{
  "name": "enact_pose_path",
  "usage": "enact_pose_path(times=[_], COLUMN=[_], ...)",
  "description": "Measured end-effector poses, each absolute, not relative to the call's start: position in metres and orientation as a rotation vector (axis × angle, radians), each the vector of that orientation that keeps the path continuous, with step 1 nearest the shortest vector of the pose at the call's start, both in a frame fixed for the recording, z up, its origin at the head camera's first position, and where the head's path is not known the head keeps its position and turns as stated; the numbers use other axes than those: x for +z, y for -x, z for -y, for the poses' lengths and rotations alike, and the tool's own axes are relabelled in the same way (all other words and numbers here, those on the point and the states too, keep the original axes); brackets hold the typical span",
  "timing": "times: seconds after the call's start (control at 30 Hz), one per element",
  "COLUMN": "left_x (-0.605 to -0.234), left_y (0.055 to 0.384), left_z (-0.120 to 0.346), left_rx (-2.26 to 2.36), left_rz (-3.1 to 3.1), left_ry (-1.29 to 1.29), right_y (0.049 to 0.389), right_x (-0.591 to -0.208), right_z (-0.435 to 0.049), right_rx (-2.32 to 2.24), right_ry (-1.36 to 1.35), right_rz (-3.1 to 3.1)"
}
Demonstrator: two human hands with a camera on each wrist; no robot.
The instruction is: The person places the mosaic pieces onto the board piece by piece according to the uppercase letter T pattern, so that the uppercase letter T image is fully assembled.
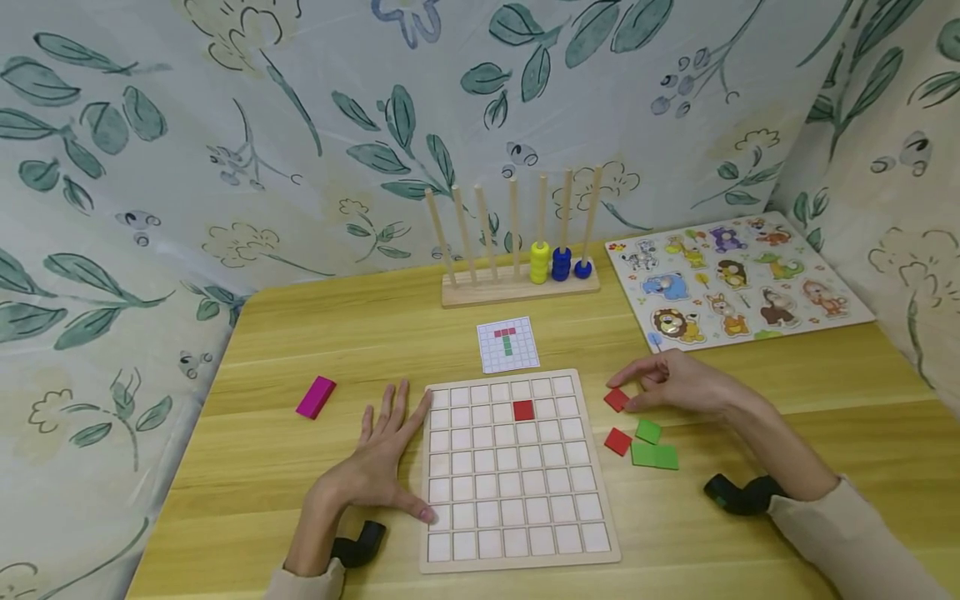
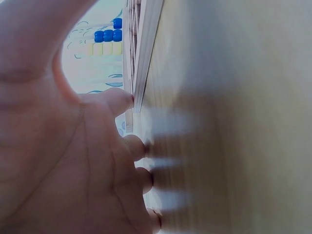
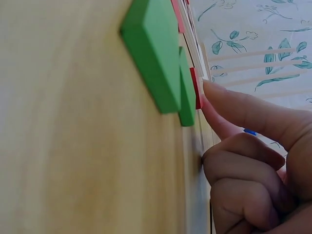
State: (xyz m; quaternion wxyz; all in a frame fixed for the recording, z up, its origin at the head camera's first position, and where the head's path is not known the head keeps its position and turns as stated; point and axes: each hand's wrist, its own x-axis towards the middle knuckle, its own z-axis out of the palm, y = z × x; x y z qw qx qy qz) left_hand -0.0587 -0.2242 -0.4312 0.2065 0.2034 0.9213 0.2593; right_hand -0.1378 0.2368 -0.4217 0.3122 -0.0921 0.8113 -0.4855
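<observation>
A wooden grid board (image 1: 522, 472) with white squares lies on the table, one red tile (image 1: 523, 410) set in its second row. Spread along the board's left edge is my left hand (image 1: 375, 462), fingers straight, thumb and index finger touching the frame. To the right of the board, my right hand (image 1: 678, 383) pinches a red square tile (image 1: 617, 400) between thumb and index finger; the other fingers are curled in the right wrist view. Nearer to me lie another red tile (image 1: 618, 442) and several green tiles (image 3: 153, 53), two of them side by side.
Behind the board lies a pattern card (image 1: 508, 344) with a red and green T. A peg stand (image 1: 517, 287) with yellow and blue beads stands at the back. An animal puzzle (image 1: 738, 279) lies back right, a magenta block (image 1: 316, 397) at left.
</observation>
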Motion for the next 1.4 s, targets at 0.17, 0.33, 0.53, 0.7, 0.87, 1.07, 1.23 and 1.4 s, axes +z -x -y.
enact_pose_path(times=[0.17, 0.33, 0.53, 0.7, 0.87, 1.07, 1.23, 1.4], left_x=[-0.431, -0.431, -0.431, -0.432, -0.432, -0.432, -0.431, -0.431], left_y=[0.058, 0.058, 0.058, 0.057, 0.056, 0.057, 0.058, 0.059], left_z=[0.224, 0.224, 0.225, 0.225, 0.225, 0.225, 0.224, 0.224], left_rx=[0.718, 0.723, 0.722, 0.722, 0.727, 0.723, 0.726, 0.72], left_rz=[-2.568, -2.569, -2.567, -2.564, -2.559, -2.557, -2.554, -2.557], left_ry=[-0.563, -0.56, -0.553, -0.546, -0.543, -0.544, -0.548, -0.553], right_y=[0.139, 0.139, 0.138, 0.138, 0.136, 0.135, 0.134, 0.131], right_x=[-0.422, -0.423, -0.422, -0.422, -0.42, -0.417, -0.413, -0.404], right_z=[-0.238, -0.237, -0.233, -0.23, -0.228, -0.225, -0.222, -0.209], right_rx=[-1.285, -1.282, -1.256, -1.221, -1.183, -1.139, -1.182, -1.235], right_ry=[0.244, 0.254, 0.255, 0.251, 0.251, 0.262, 0.25, 0.231], right_rz=[-2.131, -2.148, -2.187, -2.22, -2.253, -2.315, -2.368, -2.404])
